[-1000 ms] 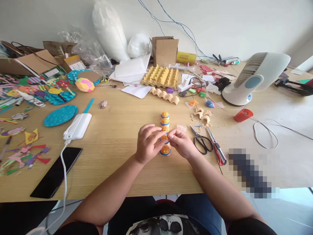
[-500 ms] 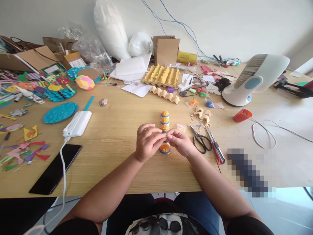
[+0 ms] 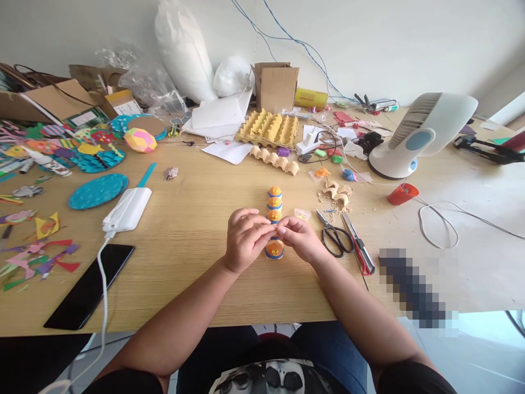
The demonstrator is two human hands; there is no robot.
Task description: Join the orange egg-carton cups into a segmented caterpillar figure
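A row of small orange painted egg-carton cups with blue rims (image 3: 274,200) lies on the wooden table (image 3: 197,230), like a caterpillar. My left hand (image 3: 244,241) and my right hand (image 3: 301,238) meet over the middle of the row, fingertips pinched together on something tiny that I cannot make out. The nearest orange cup (image 3: 274,250) shows between my two hands. A small clear packet (image 3: 302,214) lies just beyond my right hand.
Black scissors (image 3: 334,235) and a red box cutter (image 3: 359,251) lie right of my hands. A white fan (image 3: 418,137), a red cup (image 3: 402,193), an egg tray (image 3: 268,128), a white power bank (image 3: 127,209), a black phone (image 3: 90,284) and coloured paper scraps (image 3: 36,257) surround them.
Both hands stay pinched over the row of cups; the fingers have only shifted slightly. The view has moved a little.
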